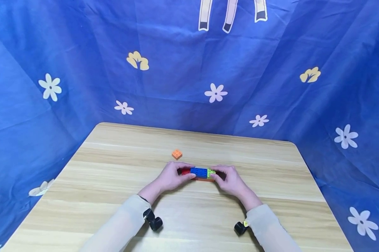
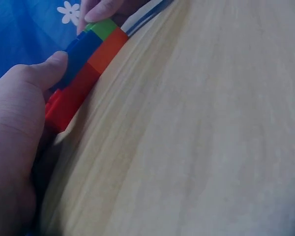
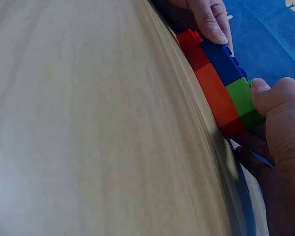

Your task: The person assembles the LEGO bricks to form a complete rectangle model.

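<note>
A low row of toy building bricks lies on the table between both hands. On top, a blue brick [image 1: 199, 172] sits against a lime-green brick [image 1: 209, 172]. Beneath them run a red brick [image 2: 74, 101] and an orange brick [image 3: 215, 91], end to end; red studs show at the left end. My left hand [image 1: 171, 177] pinches the blue brick, its thumb on the near side and fingers behind. At the other end my right hand [image 1: 231, 180] pinches the green brick, thumb in front. The far fingers are partly hidden by the bricks.
A loose orange brick [image 1: 177, 154] with studs up lies behind the left hand. The wood-grain table [image 1: 255, 157] ends at a blue cloth [image 1: 176, 70] with flower prints, which hangs behind and at both sides.
</note>
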A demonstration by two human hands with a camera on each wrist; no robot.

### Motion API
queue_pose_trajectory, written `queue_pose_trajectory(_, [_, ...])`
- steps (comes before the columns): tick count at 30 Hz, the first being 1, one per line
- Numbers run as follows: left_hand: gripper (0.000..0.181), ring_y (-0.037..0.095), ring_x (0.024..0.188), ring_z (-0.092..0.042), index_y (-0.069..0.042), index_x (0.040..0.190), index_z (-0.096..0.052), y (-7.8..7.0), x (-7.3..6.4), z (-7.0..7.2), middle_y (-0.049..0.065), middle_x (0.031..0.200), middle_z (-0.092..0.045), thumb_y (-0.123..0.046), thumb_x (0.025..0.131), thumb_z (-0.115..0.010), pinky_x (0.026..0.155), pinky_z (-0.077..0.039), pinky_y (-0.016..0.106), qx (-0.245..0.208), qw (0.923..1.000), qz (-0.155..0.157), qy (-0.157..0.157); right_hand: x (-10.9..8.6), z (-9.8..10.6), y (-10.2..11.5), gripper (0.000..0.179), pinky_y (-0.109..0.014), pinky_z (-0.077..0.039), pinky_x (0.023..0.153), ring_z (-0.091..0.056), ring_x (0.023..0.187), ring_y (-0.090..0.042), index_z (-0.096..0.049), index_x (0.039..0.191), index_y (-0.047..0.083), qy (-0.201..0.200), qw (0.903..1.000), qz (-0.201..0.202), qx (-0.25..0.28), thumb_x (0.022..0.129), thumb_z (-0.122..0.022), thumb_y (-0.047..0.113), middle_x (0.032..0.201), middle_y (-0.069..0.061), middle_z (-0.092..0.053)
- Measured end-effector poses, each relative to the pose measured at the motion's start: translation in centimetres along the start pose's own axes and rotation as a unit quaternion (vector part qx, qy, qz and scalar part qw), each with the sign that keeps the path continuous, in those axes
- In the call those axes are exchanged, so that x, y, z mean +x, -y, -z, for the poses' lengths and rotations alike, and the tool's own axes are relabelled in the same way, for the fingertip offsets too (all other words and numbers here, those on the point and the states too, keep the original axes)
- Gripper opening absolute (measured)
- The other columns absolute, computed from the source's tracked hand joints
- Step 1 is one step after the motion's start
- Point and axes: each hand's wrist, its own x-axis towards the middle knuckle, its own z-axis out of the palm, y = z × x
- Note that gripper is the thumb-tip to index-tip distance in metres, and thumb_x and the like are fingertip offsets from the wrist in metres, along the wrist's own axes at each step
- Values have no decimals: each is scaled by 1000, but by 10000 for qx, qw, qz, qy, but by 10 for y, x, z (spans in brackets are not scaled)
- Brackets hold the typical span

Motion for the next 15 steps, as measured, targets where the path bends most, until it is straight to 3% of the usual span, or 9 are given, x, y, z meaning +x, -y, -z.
queue_pose_trajectory(7, [39,12,109,-69,-17,125,-79,0,5,4,-2,120,-77,-36,92,-86,94,-56,35,212,9996,58,186,0,0,0,28,-43,-57,98,-72,111,-20,-78,124,7,-3,9999,-85,-63,99,-78,19,120,-6,-77])
queue_pose_trajectory(15, [49,13,113,-69,-10,131,-75,1,6,15,0,123,-76,-39,93,-85,99,-55,38,168,9988,74,460,-1,0,2,28,-46,-56,100,-73,111,-24,-78,124,6,9,10000,-13,-45,99,-78,18,119,-7,-77])
